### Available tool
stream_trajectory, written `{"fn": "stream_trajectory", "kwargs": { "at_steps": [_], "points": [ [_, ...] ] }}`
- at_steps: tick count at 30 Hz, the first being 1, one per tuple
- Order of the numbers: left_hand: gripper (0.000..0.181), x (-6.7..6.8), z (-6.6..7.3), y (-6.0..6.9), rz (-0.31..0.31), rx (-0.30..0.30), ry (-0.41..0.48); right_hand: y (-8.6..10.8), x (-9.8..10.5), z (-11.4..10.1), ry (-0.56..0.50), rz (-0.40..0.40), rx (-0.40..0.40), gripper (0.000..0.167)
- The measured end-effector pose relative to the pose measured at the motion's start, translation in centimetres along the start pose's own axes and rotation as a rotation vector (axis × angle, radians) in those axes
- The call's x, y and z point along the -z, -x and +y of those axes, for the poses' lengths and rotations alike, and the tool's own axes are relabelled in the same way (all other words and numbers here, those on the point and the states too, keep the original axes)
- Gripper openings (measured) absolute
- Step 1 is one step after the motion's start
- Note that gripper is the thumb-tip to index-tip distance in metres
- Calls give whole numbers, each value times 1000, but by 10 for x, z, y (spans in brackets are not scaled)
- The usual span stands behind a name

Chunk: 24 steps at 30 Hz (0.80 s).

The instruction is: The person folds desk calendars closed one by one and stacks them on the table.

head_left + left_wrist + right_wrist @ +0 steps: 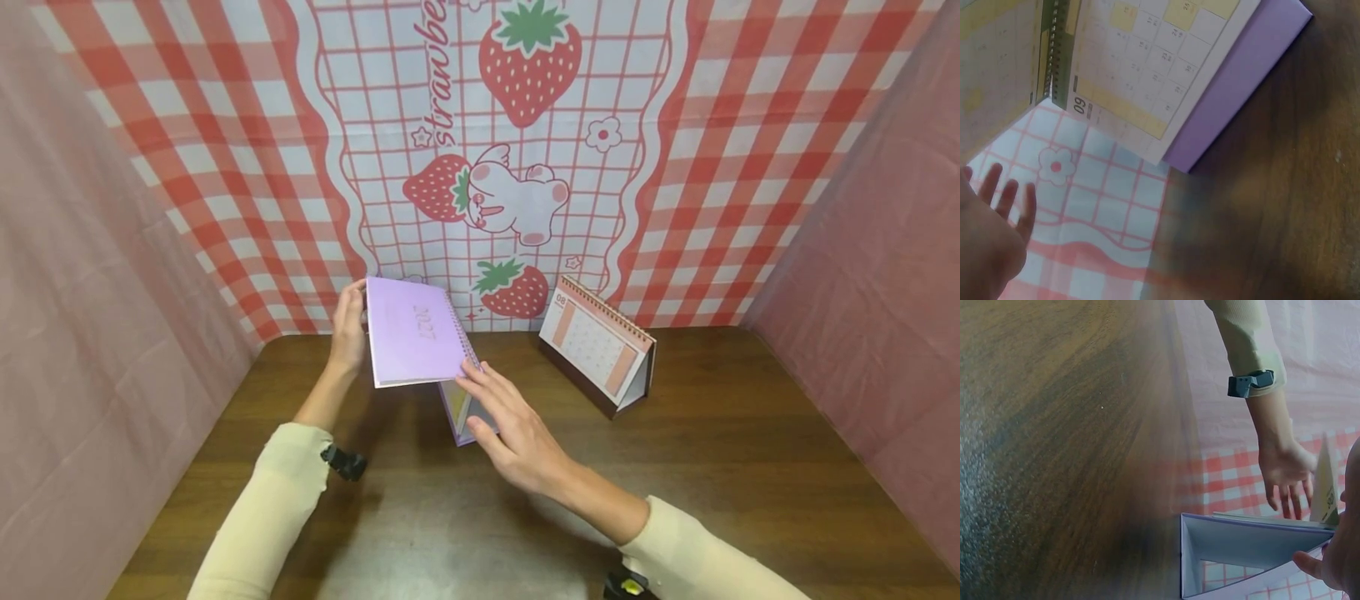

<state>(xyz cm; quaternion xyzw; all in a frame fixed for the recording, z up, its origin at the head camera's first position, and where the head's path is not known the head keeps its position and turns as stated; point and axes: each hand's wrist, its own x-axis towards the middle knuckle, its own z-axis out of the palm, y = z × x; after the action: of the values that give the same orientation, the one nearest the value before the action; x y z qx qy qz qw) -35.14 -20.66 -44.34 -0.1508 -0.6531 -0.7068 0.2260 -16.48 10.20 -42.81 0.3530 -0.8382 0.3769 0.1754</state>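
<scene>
A purple spiral-bound desk calendar (pixel 408 329) stands on the table with its "2027" cover lifted to the left. My left hand (pixel 348 329) is at the cover's outer left edge, fingers behind it; none show on the purple face. In the left wrist view, the fingers (pixel 1009 200) are spread and fairly straight beside the raised sheet, above the "09" page (pixel 1129 81). My right hand (pixel 521 433) holds the calendar's top by the coil, fingertips at the binding and thumb on the near side. The right wrist view shows its hollow triangular stand (pixel 1247 534) end-on.
A second desk calendar (pixel 596 346), pink and white and showing "08", stands to the right on the brown wooden table (pixel 712 467). Behind hangs a strawberry-print checked cloth (pixel 525 192). Pink curtains (pixel 862 333) flank both sides.
</scene>
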Motion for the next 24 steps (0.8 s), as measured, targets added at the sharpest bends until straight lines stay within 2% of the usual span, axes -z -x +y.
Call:
{"fn": "stream_trajectory", "kwargs": {
  "at_steps": [3, 5, 6, 8, 12, 14, 18, 19, 21, 23, 24],
  "points": [
    [41, 8, -21, -7, 71, 38, -118, 1, 0, 0, -2, -5, -3, 52],
    [31, 9, -24, -8, 94, 90, -176, 1, 0, 1, -5, -9, -6, 51],
    [30, 12, -32, -11, 102, 118, -206, 1, 0, 1, -4, -12, -6, 51],
    [27, 8, -23, -6, 105, 170, -251, 1, 0, 1, -3, -15, -1, 50],
    [34, -1, 10, 9, 28, 277, -312, 0, -1, 2, 6, -15, 12, 48],
    [32, 8, -14, 5, -18, 276, -291, 0, -1, 2, 10, -15, 17, 46],
    [30, 7, -15, 8, -64, 366, -337, 0, -1, 3, 20, -12, 25, 44],
    [31, 5, -13, 11, -73, 392, -346, 0, -1, 3, 21, -12, 26, 44],
    [34, -9, 20, 23, -77, 476, -438, 0, -1, 4, 26, -13, 27, 43],
    [37, -12, 25, 27, -99, 505, -456, 0, -1, 4, 32, -17, 29, 43],
    [37, -11, 23, 29, -111, 498, -445, 0, -1, 4, 34, -19, 30, 43]
  ]
}}
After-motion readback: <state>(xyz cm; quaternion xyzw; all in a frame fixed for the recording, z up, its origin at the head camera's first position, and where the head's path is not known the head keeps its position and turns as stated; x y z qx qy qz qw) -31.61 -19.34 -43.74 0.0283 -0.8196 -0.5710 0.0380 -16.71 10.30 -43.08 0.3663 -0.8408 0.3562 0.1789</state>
